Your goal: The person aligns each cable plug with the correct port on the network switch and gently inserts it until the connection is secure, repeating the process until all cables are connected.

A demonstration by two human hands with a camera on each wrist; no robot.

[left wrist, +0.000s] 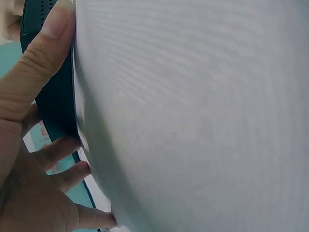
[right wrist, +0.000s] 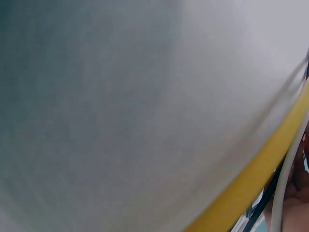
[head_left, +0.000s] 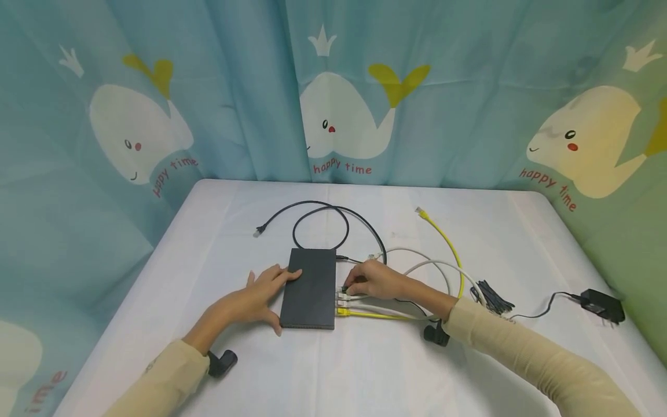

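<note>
A flat black box with a row of ports, which looks like a network switch (head_left: 311, 289), lies on the white table. My left hand (head_left: 253, 299) rests at its left side, fingers spread, one finger on top and the thumb at the near left corner. In the left wrist view the thumb (left wrist: 36, 67) touches the box's side. At the port side my right hand (head_left: 377, 280) pinches the dark plug of a black network cable (head_left: 359, 217); whether it sits in a port is hidden. Beside it, white cable plugs (head_left: 343, 296) and a yellow cable's plug (head_left: 342, 311) are in ports.
The black cable's other plug (head_left: 259, 231) lies at the back left. A yellow cable end (head_left: 422, 213) points to the back. A bundled black cord (head_left: 492, 298) leads to a power adapter (head_left: 603, 305) at the right. A thin power plug (head_left: 341, 258) enters the box's far right.
</note>
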